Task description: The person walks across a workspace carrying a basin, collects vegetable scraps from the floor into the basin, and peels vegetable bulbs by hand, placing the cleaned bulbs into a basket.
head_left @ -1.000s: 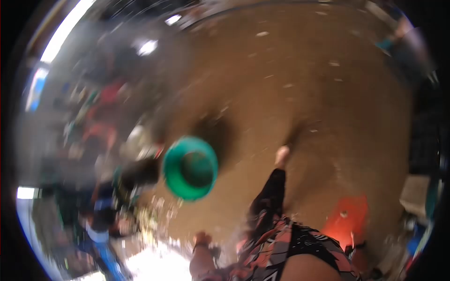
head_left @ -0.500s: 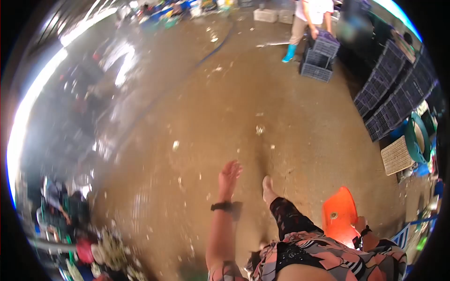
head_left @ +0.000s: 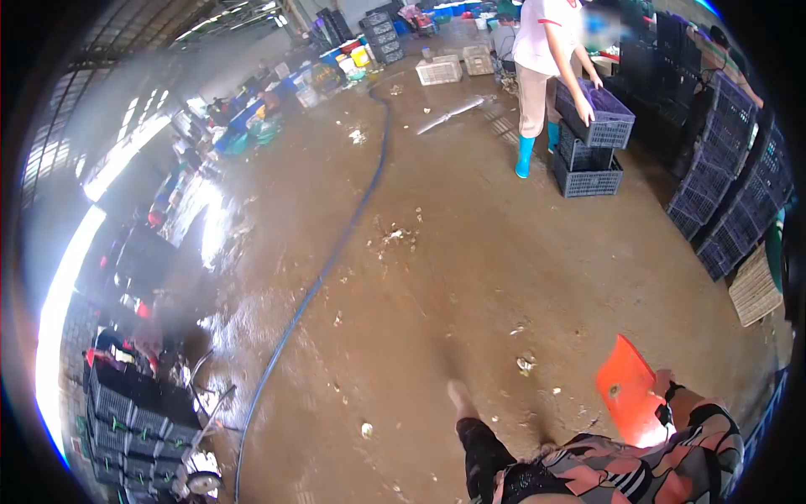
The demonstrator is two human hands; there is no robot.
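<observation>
An orange-red plastic piece [head_left: 630,391] with a small round hole hangs at my right side, low on the right. My right hand [head_left: 665,388] is closed on its edge, with a dark band at the wrist. My left hand is out of view. Below, a bare foot [head_left: 458,395] and a dark patterned trouser leg [head_left: 483,454] show beneath my patterned top [head_left: 621,470]. The wet brown floor [head_left: 437,302] carries scattered pale scraps.
A person in blue boots [head_left: 541,67] holds a dark crate [head_left: 600,118] above other crates. Tall crate stacks [head_left: 714,168] line the right. A blue hose [head_left: 327,269] crosses the floor. Black crates [head_left: 138,428] stand lower left, beside a wheeled cart [head_left: 203,481].
The view has swung up and turned, showing more of the hall. The green basket left the view earlier, and my left hand has now left it too. My right hand still has the orange-red piece.
</observation>
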